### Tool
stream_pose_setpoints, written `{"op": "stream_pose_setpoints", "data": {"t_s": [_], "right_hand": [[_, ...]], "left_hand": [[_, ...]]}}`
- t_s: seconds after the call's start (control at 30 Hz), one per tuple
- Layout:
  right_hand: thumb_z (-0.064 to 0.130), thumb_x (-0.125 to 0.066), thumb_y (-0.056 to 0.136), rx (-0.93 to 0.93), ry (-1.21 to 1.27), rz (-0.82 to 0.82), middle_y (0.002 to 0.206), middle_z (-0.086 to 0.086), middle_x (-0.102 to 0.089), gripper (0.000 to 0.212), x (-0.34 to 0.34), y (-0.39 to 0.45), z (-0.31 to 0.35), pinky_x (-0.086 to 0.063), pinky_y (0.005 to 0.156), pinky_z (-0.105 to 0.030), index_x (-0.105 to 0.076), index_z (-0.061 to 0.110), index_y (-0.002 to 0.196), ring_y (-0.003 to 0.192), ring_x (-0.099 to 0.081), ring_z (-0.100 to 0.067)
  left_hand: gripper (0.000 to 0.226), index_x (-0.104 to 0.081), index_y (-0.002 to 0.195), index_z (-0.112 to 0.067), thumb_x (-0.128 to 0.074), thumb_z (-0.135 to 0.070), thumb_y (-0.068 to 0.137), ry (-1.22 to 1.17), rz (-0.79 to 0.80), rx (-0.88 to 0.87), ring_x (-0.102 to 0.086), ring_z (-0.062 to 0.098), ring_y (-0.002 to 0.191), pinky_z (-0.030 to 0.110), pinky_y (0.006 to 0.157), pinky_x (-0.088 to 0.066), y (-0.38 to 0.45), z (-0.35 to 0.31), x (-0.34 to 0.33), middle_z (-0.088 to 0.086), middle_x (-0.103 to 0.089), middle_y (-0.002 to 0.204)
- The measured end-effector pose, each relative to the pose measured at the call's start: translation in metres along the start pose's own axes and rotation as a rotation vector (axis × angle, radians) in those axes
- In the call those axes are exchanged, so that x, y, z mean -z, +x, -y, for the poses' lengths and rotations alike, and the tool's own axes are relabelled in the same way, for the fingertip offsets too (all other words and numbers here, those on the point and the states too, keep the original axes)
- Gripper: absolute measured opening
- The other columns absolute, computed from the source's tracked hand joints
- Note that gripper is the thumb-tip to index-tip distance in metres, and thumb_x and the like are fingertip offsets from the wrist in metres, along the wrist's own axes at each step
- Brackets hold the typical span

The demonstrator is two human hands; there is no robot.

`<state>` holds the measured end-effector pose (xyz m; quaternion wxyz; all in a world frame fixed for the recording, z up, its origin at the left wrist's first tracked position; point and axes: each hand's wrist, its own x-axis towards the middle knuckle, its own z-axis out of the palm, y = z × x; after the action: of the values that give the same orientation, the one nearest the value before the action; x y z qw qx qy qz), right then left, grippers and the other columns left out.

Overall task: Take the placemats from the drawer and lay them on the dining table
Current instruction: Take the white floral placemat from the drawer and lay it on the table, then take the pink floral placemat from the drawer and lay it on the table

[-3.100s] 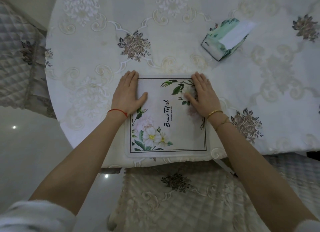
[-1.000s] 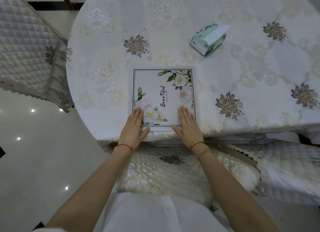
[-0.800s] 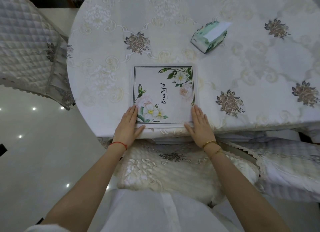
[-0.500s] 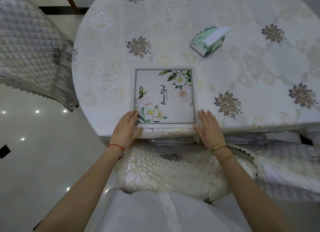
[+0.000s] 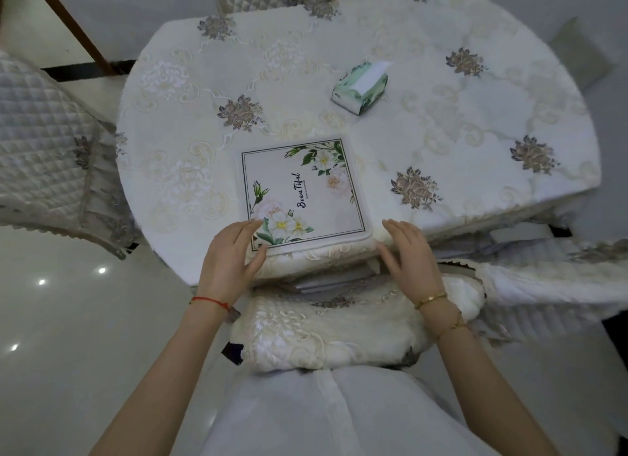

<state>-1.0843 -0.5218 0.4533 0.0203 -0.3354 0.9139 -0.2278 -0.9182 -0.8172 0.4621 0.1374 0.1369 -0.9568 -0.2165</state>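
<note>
A square white placemat [image 5: 302,194] with flowers and the word "Beautiful" lies flat on the dining table [image 5: 475,143] near its front edge. My left hand [image 5: 229,262] hovers open at the mat's near left corner, fingertips just over the mat's edge. At the table edge just right of the mat's near right corner, my right hand [image 5: 406,255] is open and holds nothing. Under the table edge between my hands, some flat grey-white sheets [image 5: 326,282] lie on the chair seat; what they are I cannot tell.
A green tissue pack [image 5: 360,86] sits beyond the mat. A cushioned chair [image 5: 326,333] stands right in front of me, tucked under the table. Quilted chairs stand at the left [image 5: 47,143], right [image 5: 543,275] and far side. Glossy floor lies to the left.
Both hands slid off the mat toward its near corners and lifted to the table edge. The mat stayed flat. My view pulled back and rose.
</note>
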Motion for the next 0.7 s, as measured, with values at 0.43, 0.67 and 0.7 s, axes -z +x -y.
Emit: {"op": "stream_pose_setpoints", "data": {"t_s": [0.43,0.67,0.7], "right_hand": [[0.038,-0.043,0.099,-0.375,-0.020,-0.368,0.126,-0.009,-0.060,0.045,-0.001,-0.110,0.121,-0.037,0.107,-0.039,-0.055,0.008,0.129,0.118,-0.051,-0.026],[0.032,-0.048,0.097,-0.660,-0.100,-0.481,0.127,-0.007,-0.059,0.041,-0.023,-0.219,0.202,-0.038,0.105,-0.037,-0.055,0.007,0.129,0.117,-0.052,-0.026],[0.032,-0.048,0.097,-0.705,-0.114,-0.497,0.126,-0.008,-0.060,0.041,-0.025,-0.235,0.214,-0.039,0.104,-0.037,-0.055,0.007,0.128,0.116,-0.054,-0.026]], "left_hand": [[0.033,-0.060,0.121,-0.014,-0.055,-0.028,0.092,-0.105,0.198,-0.376,-0.057,0.020,0.106,0.030,0.093,-0.042,-0.002,0.027,0.040,0.004,-0.064,0.114],[0.031,-0.061,0.120,-0.015,-0.055,-0.027,0.093,-0.141,0.330,-0.685,-0.057,0.022,0.105,0.032,0.092,-0.043,-0.018,0.016,0.058,0.005,-0.065,0.113],[0.030,-0.061,0.119,-0.014,-0.056,-0.026,0.092,-0.148,0.343,-0.733,-0.057,0.023,0.104,0.031,0.092,-0.041,-0.022,0.010,0.060,0.005,-0.065,0.112]]}}
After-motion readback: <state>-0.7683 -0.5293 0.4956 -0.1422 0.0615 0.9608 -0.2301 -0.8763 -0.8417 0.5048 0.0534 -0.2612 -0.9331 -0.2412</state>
